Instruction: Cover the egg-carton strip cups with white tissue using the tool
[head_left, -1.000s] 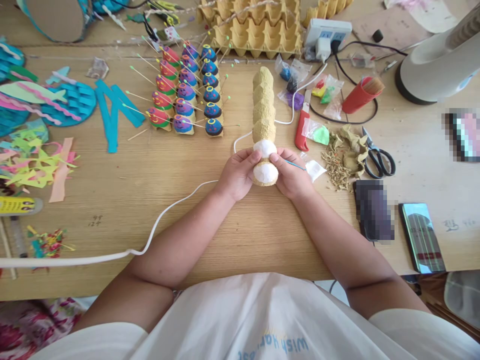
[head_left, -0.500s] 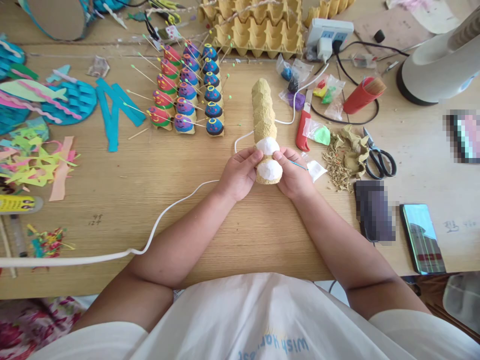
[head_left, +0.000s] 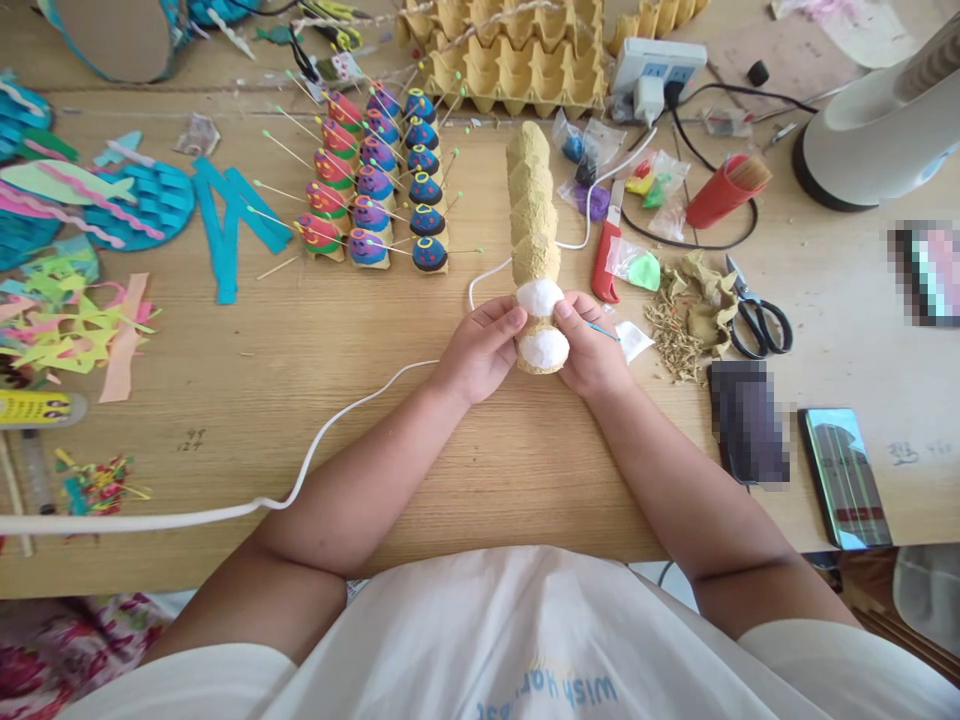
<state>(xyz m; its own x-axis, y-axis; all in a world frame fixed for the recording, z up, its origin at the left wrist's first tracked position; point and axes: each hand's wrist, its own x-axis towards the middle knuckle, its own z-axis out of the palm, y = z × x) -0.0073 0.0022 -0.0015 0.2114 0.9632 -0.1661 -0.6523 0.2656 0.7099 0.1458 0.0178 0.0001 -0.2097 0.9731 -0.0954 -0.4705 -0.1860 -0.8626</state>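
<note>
Between my two hands is a strip of egg carton (head_left: 532,215), a row of tan bumps pointing away from me. The two bumps nearest me are covered in white clay (head_left: 544,350); the farther ones are bare. My left hand (head_left: 484,350) grips the strip's left side, thumb by the white bumps. My right hand (head_left: 592,345) closes on the right side, its thumb at the edge of the upper white bump. A thin blue stick (head_left: 602,330) shows by the right-hand fingers. Just beyond that hand lies a small bag of white clay (head_left: 634,341).
Three painted carton caterpillars (head_left: 370,180) with pin feelers stand left of centre. At right are a red utility knife (head_left: 606,262), scissors (head_left: 757,320), carton scraps (head_left: 705,300) and a phone (head_left: 845,480). A white cable (head_left: 322,430) crosses the table; egg trays (head_left: 517,75) lie behind.
The far end of the strip has risen and swung slightly right, showing more of its bare bumps. Both hands keep their hold and have shifted only slightly.
</note>
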